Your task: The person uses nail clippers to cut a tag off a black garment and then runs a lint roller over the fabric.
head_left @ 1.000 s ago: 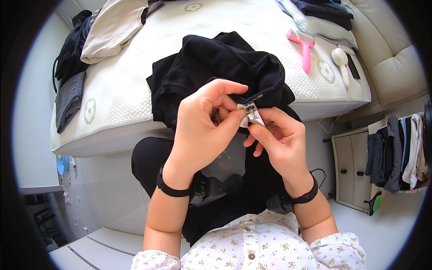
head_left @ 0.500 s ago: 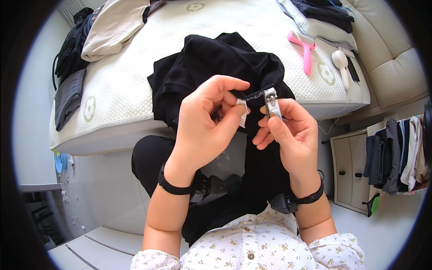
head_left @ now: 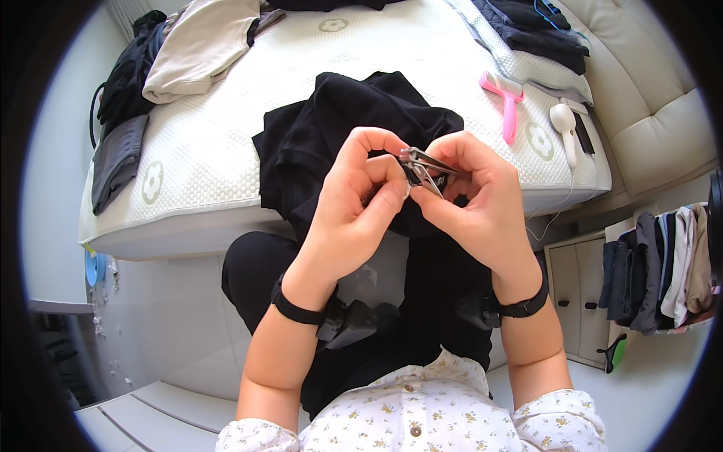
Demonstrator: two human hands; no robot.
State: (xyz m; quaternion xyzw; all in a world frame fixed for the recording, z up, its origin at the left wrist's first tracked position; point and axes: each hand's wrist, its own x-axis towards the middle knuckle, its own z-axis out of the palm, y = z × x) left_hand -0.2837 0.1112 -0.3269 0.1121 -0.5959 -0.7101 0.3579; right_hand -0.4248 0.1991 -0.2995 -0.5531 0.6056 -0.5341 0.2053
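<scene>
My left hand (head_left: 352,215) pinches the edge of a black garment (head_left: 361,109), which lies bunched on the bed's near edge and hangs over it. A sliver of white label (head_left: 407,191) shows at the left fingertips; the rest is hidden by the fingers. In my right hand (head_left: 486,196) is a silver nail clipper (head_left: 429,164), gripped by thumb and fingers with its lever lifted. The clipper's jaws are right at my left fingertips, by the garment's edge. Whether the jaws touch the fabric or the label I cannot tell.
On the white quilted bed (head_left: 226,173) lie a pink lint roller (head_left: 508,113), a white corded handheld device (head_left: 563,132), a beige garment (head_left: 199,53), grey folded trousers (head_left: 120,158) and a dark clothes pile (head_left: 538,34). A rack of hanging clothes (head_left: 655,264) stands right, beside a cabinet (head_left: 576,290).
The nail clipper has turned from upright to pointing left, its lever now spread, and has moved in to my left fingertips. The white label is now mostly covered. The view has shifted slightly.
</scene>
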